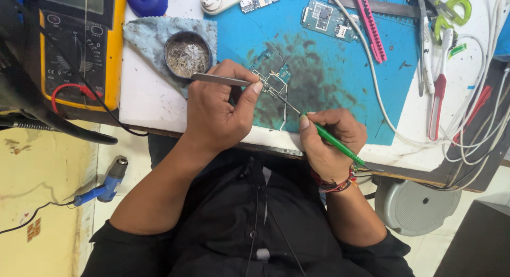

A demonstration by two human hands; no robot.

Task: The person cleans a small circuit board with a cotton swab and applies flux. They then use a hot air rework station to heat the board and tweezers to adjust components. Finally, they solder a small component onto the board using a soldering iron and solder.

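Blue mat (340, 91) covered the crowded bench, where the left hand (215, 115) pinched thin tweezers (220, 79) and the right hand (329, 139) gripped a green soldering iron (332, 141) on the small circuit board (273, 81), work seemingly unfinished, with little free room near the front edge.

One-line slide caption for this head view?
Left hand holds tweezers and right hand a green-handled soldering iron over a small circuit board.
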